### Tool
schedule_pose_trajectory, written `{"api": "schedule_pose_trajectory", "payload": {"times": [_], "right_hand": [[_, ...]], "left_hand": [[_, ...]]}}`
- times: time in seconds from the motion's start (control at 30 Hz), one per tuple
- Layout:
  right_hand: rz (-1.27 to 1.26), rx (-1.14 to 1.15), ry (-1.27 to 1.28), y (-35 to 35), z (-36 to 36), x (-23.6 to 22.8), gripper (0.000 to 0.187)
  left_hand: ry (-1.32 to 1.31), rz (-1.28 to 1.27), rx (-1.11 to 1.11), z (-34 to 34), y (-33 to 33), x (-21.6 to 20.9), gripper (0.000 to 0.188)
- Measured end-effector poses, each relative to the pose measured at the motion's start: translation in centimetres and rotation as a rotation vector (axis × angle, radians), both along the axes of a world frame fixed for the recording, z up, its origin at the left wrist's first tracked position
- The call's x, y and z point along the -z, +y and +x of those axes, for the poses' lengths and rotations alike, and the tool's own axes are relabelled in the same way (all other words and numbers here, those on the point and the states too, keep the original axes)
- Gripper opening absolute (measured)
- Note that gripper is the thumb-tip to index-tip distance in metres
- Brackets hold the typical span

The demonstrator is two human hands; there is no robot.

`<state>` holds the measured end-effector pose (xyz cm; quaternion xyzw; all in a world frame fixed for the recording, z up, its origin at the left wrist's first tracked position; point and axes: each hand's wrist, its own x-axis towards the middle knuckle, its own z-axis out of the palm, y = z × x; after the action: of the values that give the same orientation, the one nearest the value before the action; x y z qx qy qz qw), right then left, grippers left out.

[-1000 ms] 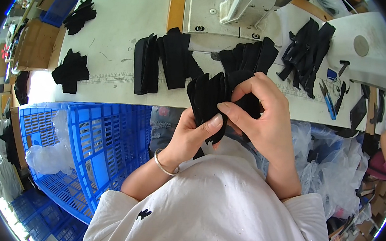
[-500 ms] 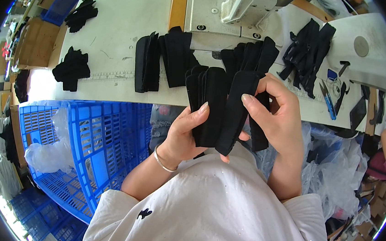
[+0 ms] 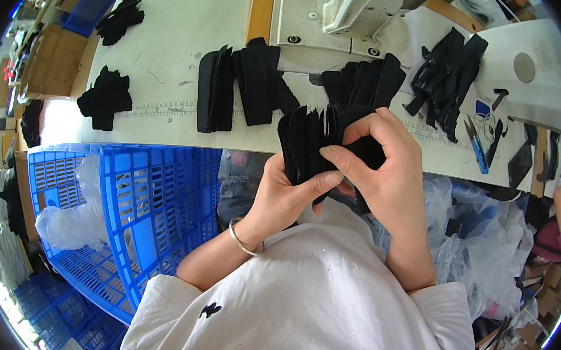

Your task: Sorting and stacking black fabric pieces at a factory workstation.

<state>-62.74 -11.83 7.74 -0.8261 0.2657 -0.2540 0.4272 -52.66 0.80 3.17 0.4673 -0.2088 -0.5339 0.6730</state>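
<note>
Holding flat black fabric strips (image 3: 301, 147) at the near edge of the white bench (image 3: 171, 52), clasped in the left grip (image 3: 285, 194), pinched by the right grip (image 3: 392, 161), probably to keep them together.

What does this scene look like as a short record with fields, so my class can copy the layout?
Left hand: left hand holds a stack of black fabric pieces, thumb across its lower part
Right hand: right hand pinches pieces at the stack's right side
Table: white table with black fabric bundles and blue-handled snips
Machine: pale metal base, beyond the hands
Left side: blue crate
Right side: clear plastic
</note>
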Motion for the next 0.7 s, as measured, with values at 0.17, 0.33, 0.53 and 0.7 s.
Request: {"api": "schedule_pose_trajectory", "payload": {"times": [0.17, 0.33, 0.53, 0.7], "right_hand": [[0.045, -0.012, -0.008, -0.3, -0.1, -0.1, 0.024], [0.091, -0.024, 0.008, -0.5, -0.3, -0.1, 0.024], [0.318, 0.005, -0.001, -1.0, -0.6, 0.8, 0.02], [0.568, -0.037, -0.016, -1.3, -0.8, 0.1, 0.017]], "left_hand": [[-0.025, -0.029, 0.053, 0.3, 0.2, 0.3, 0.025], [0.123, -0.083, 0.073, 0.5, 0.3, 0.1, 0.03], [0.282, -0.143, 0.065, 0.8, 0.2, -0.3, 0.038], [0.524, -0.143, 0.09, 1.1, 0.2, -0.3, 0.043]]}}
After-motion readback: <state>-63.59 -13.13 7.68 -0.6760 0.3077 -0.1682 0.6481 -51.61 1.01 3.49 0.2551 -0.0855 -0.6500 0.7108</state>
